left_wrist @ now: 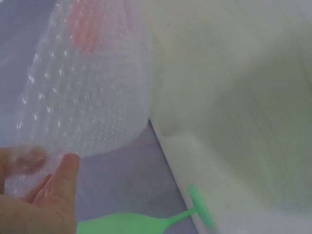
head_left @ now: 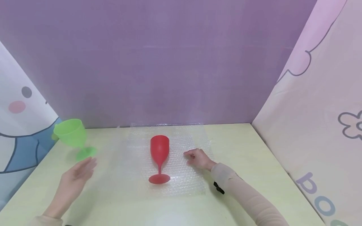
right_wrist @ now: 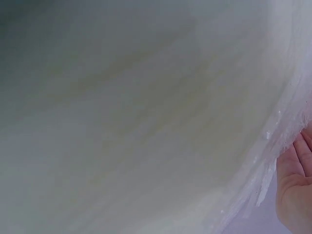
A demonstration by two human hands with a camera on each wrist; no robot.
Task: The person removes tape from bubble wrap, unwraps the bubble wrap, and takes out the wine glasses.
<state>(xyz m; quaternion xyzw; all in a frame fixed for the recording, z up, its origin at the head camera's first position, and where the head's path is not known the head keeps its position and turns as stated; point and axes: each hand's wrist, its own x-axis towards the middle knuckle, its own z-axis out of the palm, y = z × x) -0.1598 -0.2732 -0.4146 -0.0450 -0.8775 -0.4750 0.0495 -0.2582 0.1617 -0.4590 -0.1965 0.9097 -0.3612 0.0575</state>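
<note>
A red plastic goblet point(head_left: 159, 150) lies on a sheet of clear bubble wrap point(head_left: 181, 182), its foot towards me. In the left wrist view, my left hand point(left_wrist: 48, 200) pinches the edge of the bubble wrap point(left_wrist: 92, 107) between thumb and fingers; the goblet's red shows blurred through the sheet. The head view has that left hand point(head_left: 76, 179) to the left of the goblet. To its right, my right hand point(head_left: 199, 159) has curled fingers at the other side of the wrap. In the right wrist view, the wrap partly covers the right hand's fingers point(right_wrist: 290, 161).
A green plastic goblet point(head_left: 70, 133) stands at the table's back left, beyond my left hand. The pale table point(head_left: 234, 147) meets a purple backdrop point(head_left: 169, 62) behind, with printed panels on both sides. A small black item point(head_left: 219, 188) sits under my right wrist.
</note>
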